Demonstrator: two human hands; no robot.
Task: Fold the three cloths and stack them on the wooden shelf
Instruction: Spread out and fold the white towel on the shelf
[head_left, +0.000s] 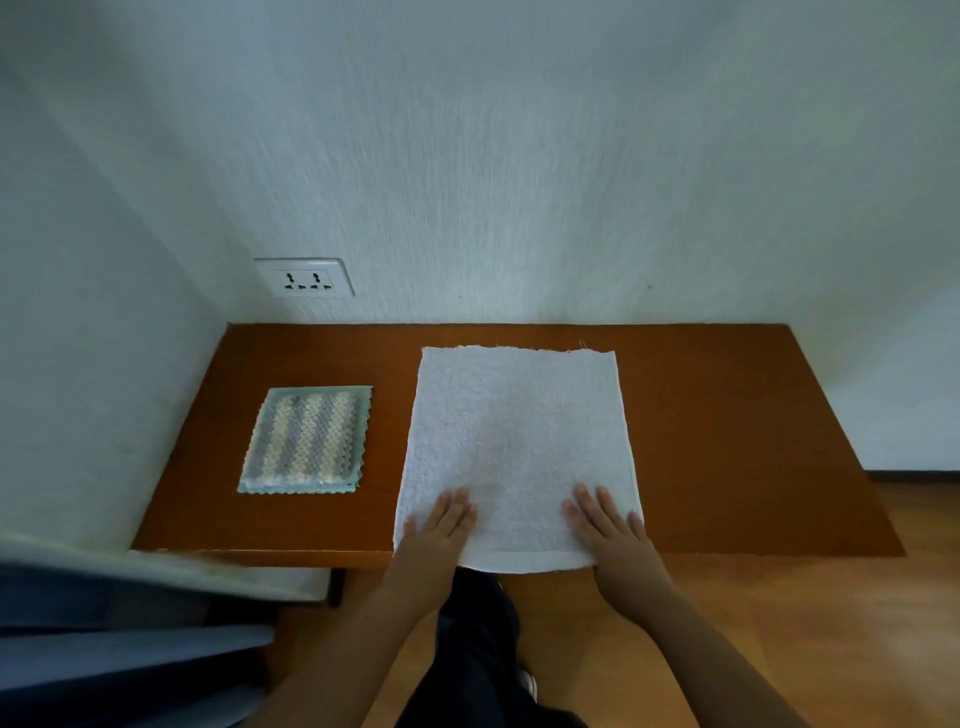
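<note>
Terrycloth, white and nubbly, makes up the towel spread flat on the wooden shelf, a near-rectangle with frayed threads along its far edge and its near hem hanging just over the front lip. The left hand and right hand press flat on its near corners, fingers straight, gripping nothing. To the left, apart from it, lies a small folded cloth with zigzag edges and wavy stripes. A wall socket sits above.

One white cloth, one folded striped cloth, two hands, one shelf, one socket
</note>
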